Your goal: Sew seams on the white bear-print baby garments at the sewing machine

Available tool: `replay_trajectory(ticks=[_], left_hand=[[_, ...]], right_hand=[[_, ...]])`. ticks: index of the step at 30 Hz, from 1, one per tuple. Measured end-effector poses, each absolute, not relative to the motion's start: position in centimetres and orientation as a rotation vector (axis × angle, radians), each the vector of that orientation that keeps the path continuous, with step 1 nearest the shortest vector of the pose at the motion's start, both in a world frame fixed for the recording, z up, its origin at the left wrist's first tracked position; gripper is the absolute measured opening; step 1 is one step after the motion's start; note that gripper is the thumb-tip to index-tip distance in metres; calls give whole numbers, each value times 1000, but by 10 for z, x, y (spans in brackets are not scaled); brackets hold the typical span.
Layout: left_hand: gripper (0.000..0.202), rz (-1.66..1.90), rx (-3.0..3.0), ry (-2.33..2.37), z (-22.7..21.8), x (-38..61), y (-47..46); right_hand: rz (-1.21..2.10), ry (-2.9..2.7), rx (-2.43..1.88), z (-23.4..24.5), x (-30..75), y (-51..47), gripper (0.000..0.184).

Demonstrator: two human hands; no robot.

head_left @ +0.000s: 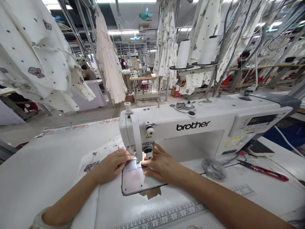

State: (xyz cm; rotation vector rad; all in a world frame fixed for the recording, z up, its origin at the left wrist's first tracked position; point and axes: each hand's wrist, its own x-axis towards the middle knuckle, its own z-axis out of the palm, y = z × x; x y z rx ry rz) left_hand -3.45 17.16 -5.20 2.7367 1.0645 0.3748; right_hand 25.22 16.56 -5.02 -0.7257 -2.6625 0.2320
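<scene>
Pressing white flower-printed fabric [94,157] flat under the white Brother sewing machine [190,125], mid-way along the white desk [238,206], with left hand [111,167] and right hand [162,167] open, palms down, nearly touching; probably best keeping fingertips level, back from the machine's head.

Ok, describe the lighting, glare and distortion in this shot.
Head view: even overhead lighting, faint shadows under the left hand and right hand; ceiling lights blow out white; wide-angle lens bows the sewing machine and table edge; distant workstations look soft.
</scene>
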Motion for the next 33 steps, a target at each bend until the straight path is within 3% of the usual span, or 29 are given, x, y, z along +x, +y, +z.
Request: replay_trajectory(ticks=[3, 9, 12, 15, 20, 26, 30, 33], left_hand=[[34, 342, 2698, 1193, -50, -62, 196], [53, 265, 2484, 1613, -28, -121, 229], [53, 224, 2382, 1722, -17, -110, 209], [44, 196, 2296, 1675, -16, -70, 168], [24, 262, 2127, 1641, -33, -4, 121], [11, 337, 2131, 1649, -45, 16, 130], [14, 400, 2299, 1592, -37, 13, 124], [28, 401, 2698, 1224, -31, 6, 110]], right_hand=[[234, -2651, -727, -49, 252, 167, 25], [176, -2620, -710, -50, 255, 167, 24], [182, -2616, -640, -50, 254, 165, 22], [170, -2617, -546, -49, 251, 160, 20], [202, -2633, -329, -45, 244, 147, 32], [387, -2700, -288, -44, 244, 145, 20], [375, -2667, -300, -45, 243, 145, 19], [354, -2679, -275, -45, 243, 144, 19]])
